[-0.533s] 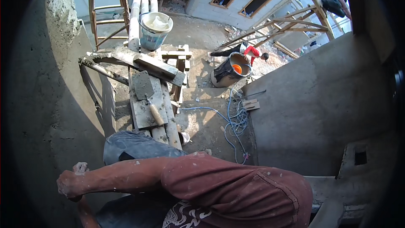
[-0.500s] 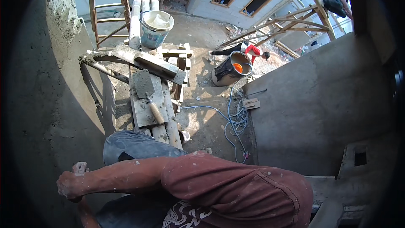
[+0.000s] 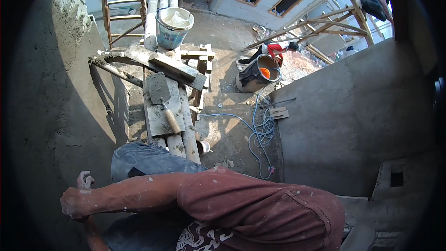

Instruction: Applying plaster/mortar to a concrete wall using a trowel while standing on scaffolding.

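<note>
Wall: the grey plastered wall filled the left of the view, rough and wet-looking, with a thick lump of plaster at its top edge.
Second wall: a smoother grey wall stood on the right.
Scaffold: plank and pole staging ran away from your knees, well above the ground.
Your arm: the right arm in a dark red sleeve crossed your body toward the left wall.
Bucket: a blue bucket of pale mix sat at the far end of the planks.
Drum: a dark drum with an orange inside stood on the ground below, beside a crouching person in red.
Hose: a blue hose lay coiled on the ground.
Trowel: a trowel loaded with plaster lay on the planks, well apart from you.
Right hand: your right hand was closed into a fist against the wall; I could not tell whether it gripped anything.
Left hand: only fingertips showed just above the fist, so its state could not be told.
Advice: judging by this, you would have done well to keep your weight centred on the planks and press evenly on the wall.
</note>
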A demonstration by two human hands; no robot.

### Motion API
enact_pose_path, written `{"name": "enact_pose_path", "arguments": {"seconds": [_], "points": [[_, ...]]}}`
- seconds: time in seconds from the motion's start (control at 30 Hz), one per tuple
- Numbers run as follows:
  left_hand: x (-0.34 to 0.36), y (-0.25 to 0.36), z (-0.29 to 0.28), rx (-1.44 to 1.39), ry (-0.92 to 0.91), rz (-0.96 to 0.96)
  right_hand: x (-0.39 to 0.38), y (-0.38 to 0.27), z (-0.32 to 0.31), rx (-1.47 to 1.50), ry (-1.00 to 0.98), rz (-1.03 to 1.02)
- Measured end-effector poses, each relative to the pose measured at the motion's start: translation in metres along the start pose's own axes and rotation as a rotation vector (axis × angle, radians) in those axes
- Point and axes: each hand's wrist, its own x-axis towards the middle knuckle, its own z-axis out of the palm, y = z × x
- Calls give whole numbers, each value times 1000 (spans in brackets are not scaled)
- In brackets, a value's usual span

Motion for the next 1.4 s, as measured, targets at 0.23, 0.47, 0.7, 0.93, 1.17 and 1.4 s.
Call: {"name": "enact_pose_path", "arguments": {"seconds": [0.23, 0.47, 0.7, 0.93, 1.17, 1.4], "points": [[-28, 109, 11, 45, 31, -7, -3, 7, -3, -5, 23, 13], [-42, 121, 5, 124, 94, -71, 6, 0, -4, -2, 54, -28], [5, 74, -16, -31, 99, -140, 1, -15, -28, -71, 336, -85], [11, 109, -32, -648, 184, 227, -38, -36, -80, -347, 1130, -81], [-53, 168, -22, -630, 362, 638, -48, -47, -98, 121, 953, -52], [-45, 182, -19, 241, 777, 450, -59, -35, -137, 227, 1025, -107]]}}
